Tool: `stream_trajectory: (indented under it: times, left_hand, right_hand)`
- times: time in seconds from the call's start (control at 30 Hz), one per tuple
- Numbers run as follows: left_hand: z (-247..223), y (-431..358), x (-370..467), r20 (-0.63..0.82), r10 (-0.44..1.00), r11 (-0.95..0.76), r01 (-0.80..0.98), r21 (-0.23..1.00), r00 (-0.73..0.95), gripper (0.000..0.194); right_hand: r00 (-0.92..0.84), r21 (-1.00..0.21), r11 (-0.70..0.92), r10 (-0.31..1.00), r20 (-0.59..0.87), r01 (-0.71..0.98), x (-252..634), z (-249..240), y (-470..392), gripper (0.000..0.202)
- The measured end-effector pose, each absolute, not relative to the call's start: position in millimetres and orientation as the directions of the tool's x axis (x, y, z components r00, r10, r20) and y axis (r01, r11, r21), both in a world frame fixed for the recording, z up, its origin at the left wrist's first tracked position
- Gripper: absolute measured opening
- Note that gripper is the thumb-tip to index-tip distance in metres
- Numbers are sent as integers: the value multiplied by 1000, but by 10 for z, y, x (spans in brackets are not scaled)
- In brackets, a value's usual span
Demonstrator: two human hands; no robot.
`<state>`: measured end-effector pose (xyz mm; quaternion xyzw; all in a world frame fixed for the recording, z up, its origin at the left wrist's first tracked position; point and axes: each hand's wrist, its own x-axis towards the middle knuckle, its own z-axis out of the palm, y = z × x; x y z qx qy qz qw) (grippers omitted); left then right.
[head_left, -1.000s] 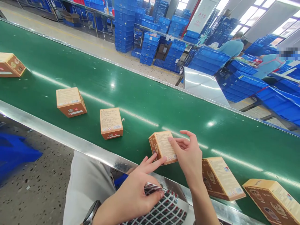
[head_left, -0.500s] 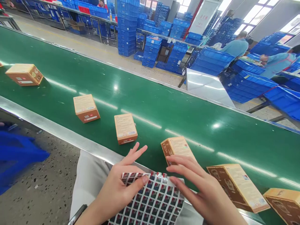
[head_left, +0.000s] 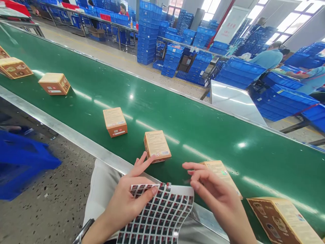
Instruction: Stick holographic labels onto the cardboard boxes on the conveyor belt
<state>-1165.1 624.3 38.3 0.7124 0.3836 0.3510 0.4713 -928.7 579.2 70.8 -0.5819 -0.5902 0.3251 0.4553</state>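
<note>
Boxes (head_left: 157,144) sit in a row on the belt (head_left: 182,112), from far left to near right. In front, the left hand (head_left: 127,196) holds a sheet (head_left: 157,213); the right hand (head_left: 218,195) is just right of it. Behind the belt, crates (head_left: 147,34) stand stacked.

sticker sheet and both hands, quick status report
Left hand pinching sticker sheet, one finger at front edge of a box. Right hand loosely curled, can't tell if it holds anything. Right hand partly hides another box.
</note>
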Motion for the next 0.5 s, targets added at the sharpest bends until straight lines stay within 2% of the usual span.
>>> stream_trajectory:
  times: [0.1,0.2,0.3,0.5]
  left_hand:
    - [342,6291,-11745,178,784,-360,202,911,594,21]
    - [337,6340,-11819,193,671,-454,191,870,716,20]
    - [365,6388,-11823,174,616,-490,200,849,768,21]
    - [366,6497,-11632,128,566,-449,174,876,815,21]
  right_hand:
    - [345,-995,-92,935,-78,26,-9330,521,6052,27]
    - [420,-964,-143,878,-229,-226,-9444,411,6329,42]
    - [434,-943,-156,857,-278,-296,-9541,394,6517,45]
    - [488,-945,-182,821,-298,-271,-9525,362,6600,40]
